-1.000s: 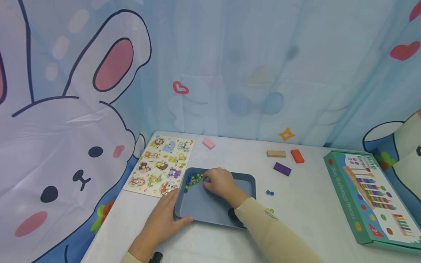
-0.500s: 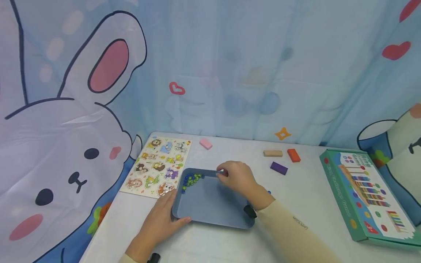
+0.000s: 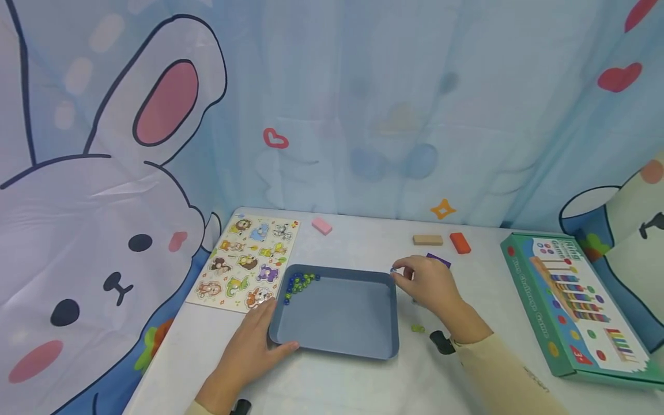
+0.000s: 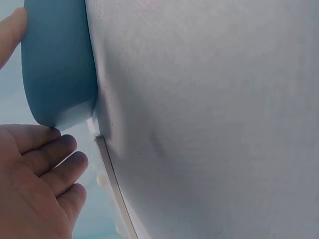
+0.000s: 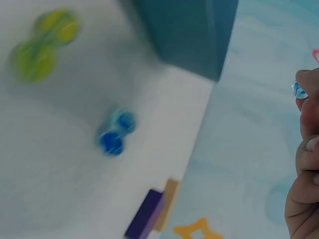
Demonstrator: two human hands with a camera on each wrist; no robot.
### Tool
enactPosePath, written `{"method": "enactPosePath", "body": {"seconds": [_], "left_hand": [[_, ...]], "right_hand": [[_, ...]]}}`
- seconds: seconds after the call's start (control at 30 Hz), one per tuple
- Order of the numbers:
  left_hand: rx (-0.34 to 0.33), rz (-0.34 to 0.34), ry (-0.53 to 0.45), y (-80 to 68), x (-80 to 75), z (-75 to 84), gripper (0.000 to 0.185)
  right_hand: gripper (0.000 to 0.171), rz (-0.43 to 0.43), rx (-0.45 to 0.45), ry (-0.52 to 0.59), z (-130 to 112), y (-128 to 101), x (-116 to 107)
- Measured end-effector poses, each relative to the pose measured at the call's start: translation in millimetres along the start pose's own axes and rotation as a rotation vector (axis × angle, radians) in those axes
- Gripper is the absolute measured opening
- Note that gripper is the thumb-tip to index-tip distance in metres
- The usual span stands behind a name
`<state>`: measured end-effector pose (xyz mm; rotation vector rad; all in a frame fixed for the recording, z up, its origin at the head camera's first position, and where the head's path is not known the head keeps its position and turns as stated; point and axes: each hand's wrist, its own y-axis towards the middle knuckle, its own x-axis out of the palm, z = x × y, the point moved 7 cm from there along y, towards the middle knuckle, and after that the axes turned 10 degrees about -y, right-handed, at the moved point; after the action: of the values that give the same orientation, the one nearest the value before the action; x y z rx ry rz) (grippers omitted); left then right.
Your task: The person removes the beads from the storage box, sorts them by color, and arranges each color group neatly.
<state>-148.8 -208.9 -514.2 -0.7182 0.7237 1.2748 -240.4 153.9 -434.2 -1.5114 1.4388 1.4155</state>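
Note:
A blue-grey tray [image 3: 337,317] lies on the white table, with a cluster of blue and yellow-green marbles [image 3: 299,283] in its far left corner. My left hand [image 3: 252,340] rests against the tray's left side, fingers extended and thumb along the near edge. In the left wrist view, fingertips [image 4: 67,144] touch the tray's corner. Just beyond the tray's far right corner, my right hand [image 3: 427,285] pinches a clear marble with blue swirls [image 5: 299,90] between thumb and forefinger. Below that hand, two blue marbles [image 5: 117,132] lie on the table, mostly hidden in the head view.
Two yellow-green marbles [image 3: 417,328] sit right of the tray. Behind are wooden [image 3: 427,240], orange [image 3: 460,243], purple [image 3: 438,259] and pink blocks [image 3: 321,225]. An animal puzzle board [image 3: 244,262] lies left; a green game box [image 3: 576,311] stands right. A printed curtain [image 3: 311,173] hangs behind.
My right hand has moved right, from beside the marble cluster across the tray to past its far right corner, pinching a marble. My left hand has stayed at the tray's left side.

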Motion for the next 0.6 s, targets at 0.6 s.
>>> {"method": "enactPosePath", "body": {"seconds": [0.6], "left_hand": [[0.011, 0.001, 0.009, 0.1, 1.6, -2.2, 0.116]], "right_hand": [[0.019, -0.138, 0.173, 0.012, 73.1, -41.5, 31.9]]}}
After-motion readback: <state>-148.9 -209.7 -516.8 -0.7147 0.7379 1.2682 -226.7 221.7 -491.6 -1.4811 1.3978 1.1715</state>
